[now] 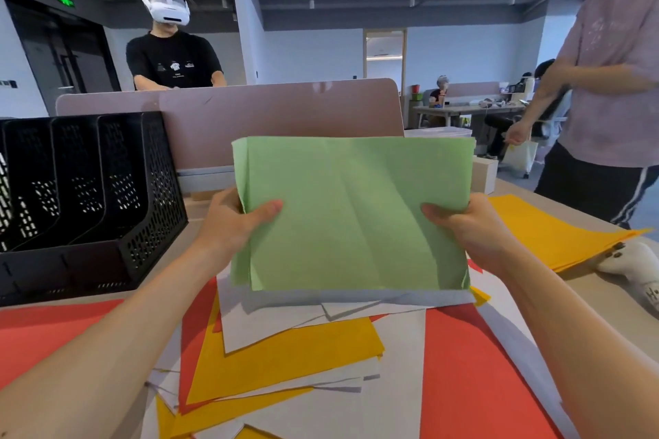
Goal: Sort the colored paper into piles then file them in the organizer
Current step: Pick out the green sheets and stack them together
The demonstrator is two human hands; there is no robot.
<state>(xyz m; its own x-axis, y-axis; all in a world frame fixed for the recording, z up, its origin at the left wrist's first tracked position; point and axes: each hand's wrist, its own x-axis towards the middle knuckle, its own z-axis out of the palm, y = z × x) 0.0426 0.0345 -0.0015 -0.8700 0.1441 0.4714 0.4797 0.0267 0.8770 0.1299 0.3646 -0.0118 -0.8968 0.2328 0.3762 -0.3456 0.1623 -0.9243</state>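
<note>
We hold a stack of green sheets upright above the unsorted heap

Head view: our left hand (231,221) and right hand (467,228) each grip a side edge of the green sheets (356,214), thumbs on the front and fingers curled behind. The bottom edge of the sheets hangs just above the mixed heap (285,356) of red, yellow and white paper. A yellow pile (542,228) lies to the right and a red pile (42,328) to the left. The black organizer (89,189) stands at far left, its slots apparently unfilled. We judge the sorting only partly done; next the green sheets need a spot of their own on the desk, kept together so none slips
</note>
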